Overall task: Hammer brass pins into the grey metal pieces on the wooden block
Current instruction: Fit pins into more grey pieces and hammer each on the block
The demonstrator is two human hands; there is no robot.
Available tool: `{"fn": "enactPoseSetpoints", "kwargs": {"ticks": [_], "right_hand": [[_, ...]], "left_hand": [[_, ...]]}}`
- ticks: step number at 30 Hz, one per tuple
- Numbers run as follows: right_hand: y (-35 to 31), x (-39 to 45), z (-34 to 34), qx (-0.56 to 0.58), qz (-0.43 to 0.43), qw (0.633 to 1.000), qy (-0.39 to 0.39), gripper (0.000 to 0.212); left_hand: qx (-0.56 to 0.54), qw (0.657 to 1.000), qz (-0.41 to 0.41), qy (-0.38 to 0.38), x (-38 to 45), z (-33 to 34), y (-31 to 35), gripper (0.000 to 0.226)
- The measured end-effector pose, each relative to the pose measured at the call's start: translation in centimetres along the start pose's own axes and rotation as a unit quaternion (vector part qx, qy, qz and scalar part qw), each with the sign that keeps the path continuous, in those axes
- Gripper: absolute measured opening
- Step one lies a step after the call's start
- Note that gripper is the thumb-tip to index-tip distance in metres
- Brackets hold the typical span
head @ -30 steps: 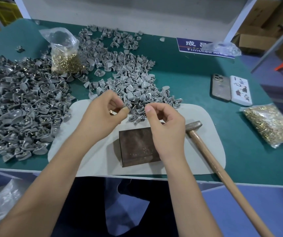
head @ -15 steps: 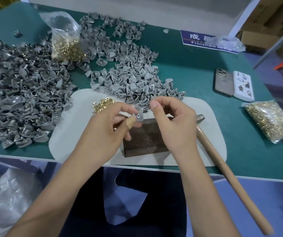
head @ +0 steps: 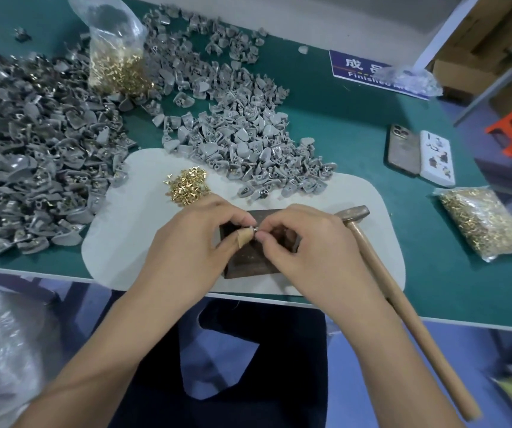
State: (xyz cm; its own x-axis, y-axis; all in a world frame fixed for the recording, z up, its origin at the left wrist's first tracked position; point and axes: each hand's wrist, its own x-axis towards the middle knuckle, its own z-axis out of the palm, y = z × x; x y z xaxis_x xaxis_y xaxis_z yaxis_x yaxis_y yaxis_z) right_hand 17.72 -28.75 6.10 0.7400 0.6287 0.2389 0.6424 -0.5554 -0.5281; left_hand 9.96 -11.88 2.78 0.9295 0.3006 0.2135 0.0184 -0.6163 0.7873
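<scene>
**Pin and piece meet over the block; hammer waits at three o'clock**

Both sets of fingers are pinched narrow and meet tip to tip above the block [head: 250, 257]. The left hand [head: 192, 242] pinches a small grey piece [head: 251, 229] between thumb and forefinger; its thumb tip wears a tan wrap. The right hand [head: 304, 245] comes in from three o'clock, its fingers closed on something tiny at the piece's right side, probably a pin, though it is too small to tell. The piece sits between the two thumbs, just above the block's far half; whether it touches the wood I cannot tell.

Outward from there: the hammer [head: 372, 257] lies just beside the right hand at three o'clock, head at the block's far right corner, its long handle running toward five o'clock, past the bench [head: 356, 149] edge. The right hand is plainly the nearer one to take it. Loose pins [head: 188, 185] lie on the pad [head: 118, 242] at eleven o'clock, and the unpinned pieces [head: 248, 140] at twelve.

My judgement: the pin is being seated by hand, and the strike comes next.
</scene>
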Motion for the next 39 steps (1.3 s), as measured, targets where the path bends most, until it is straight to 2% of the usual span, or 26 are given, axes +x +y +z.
{"fn": "enactPoseSetpoints", "kwargs": {"ticks": [4, 10, 14, 16, 21, 25, 31, 39], "right_hand": [[-0.3, 0.3, -0.5, 0.011, 0.018, 1.0, -0.001, 0.005], [-1.9, 1.3, -1.7, -0.066, 0.001, 0.994, -0.081, 0.006], [-3.6, 2.1, -2.4, -0.188, -0.03, 0.967, -0.169, 0.019], [-4.6, 2.6, -2.4, -0.237, -0.033, 0.951, -0.198, 0.017], [-6.8, 3.4, -2.1, -0.299, -0.027, 0.919, -0.254, 0.021], [-5.8, 2.8, -2.4, -0.273, -0.027, 0.933, -0.231, 0.015], [-3.5, 1.8, -2.2, -0.122, 0.01, 0.981, -0.149, 0.017], [-2.0, 1.7, -1.6, -0.107, -0.017, 0.989, -0.099, 0.011]], "left_hand": [[0.008, 1.0, -0.011, 0.005, -0.1, -0.3, 0.3, 0.011], [0.029, 0.999, -0.02, 0.008, -0.2, -0.4, 0.3, 0.01], [0.035, 0.999, -0.024, 0.009, -0.1, -0.5, 0.2, 0.008], [0.029, 0.999, -0.025, 0.008, 0.0, -0.6, 0.1, 0.006], [0.033, 0.999, -0.019, -0.004, 0.3, -1.0, 0.1, 0.011], [0.04, 0.999, -0.015, -0.005, 0.3, -0.9, -0.2, 0.006], [0.05, 0.999, -0.008, 0.002, 0.1, -0.7, -0.4, 0.007], [0.057, 0.998, -0.019, -0.004, 0.2, -0.8, -0.3, 0.005]]}}
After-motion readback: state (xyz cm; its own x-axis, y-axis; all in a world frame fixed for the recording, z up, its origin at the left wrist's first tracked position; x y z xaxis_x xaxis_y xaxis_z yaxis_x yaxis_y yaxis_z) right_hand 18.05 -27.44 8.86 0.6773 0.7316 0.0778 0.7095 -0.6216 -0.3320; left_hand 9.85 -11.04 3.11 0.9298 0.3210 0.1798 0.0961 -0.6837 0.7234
